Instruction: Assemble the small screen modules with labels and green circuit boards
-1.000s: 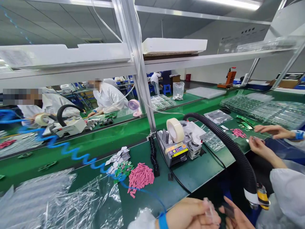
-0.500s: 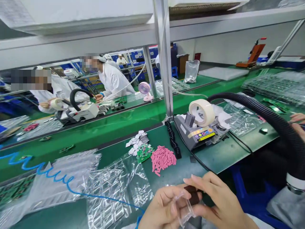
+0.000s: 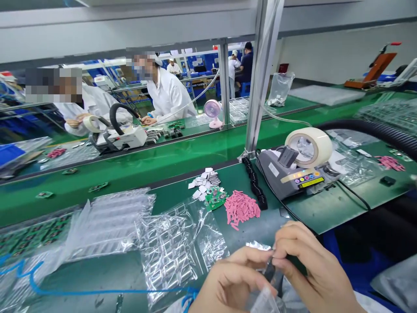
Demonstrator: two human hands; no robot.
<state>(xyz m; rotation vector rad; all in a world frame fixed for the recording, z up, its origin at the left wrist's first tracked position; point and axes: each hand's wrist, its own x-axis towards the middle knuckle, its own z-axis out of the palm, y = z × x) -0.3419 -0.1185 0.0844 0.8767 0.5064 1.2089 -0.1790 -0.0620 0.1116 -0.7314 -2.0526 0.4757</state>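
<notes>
At the bottom of the view my left hand (image 3: pixel 224 278) is closed round a small dark flat piece (image 3: pixel 269 271), and a bit of clear plastic (image 3: pixel 264 301) hangs below it by the palm. My right hand (image 3: pixel 314 271) pinches the upper end of the same piece between thumb and fingers, its tips meeting those of the left. Fingers cover most of the piece, so its kind cannot be told. Just beyond them lies a pile of pink strips (image 3: pixel 241 209), beside green circuit boards (image 3: pixel 215 198) and white pads (image 3: pixel 206 180).
A grey tape dispenser (image 3: pixel 286 176) carries a tape roll (image 3: pixel 321 148). Left lie a clear bag of silvery parts (image 3: pixel 172 252) and plastic trays (image 3: pixel 114 221). A blue coiled cord (image 3: pixel 114 293) crosses the front. A metal post (image 3: pixel 260 82) rises midway; co-workers (image 3: pixel 171 93) sit opposite.
The view has shifted, so the bench items appear further right and higher. The dark piece has turned edge-on, and my fingertips have come together at its upper end.
</notes>
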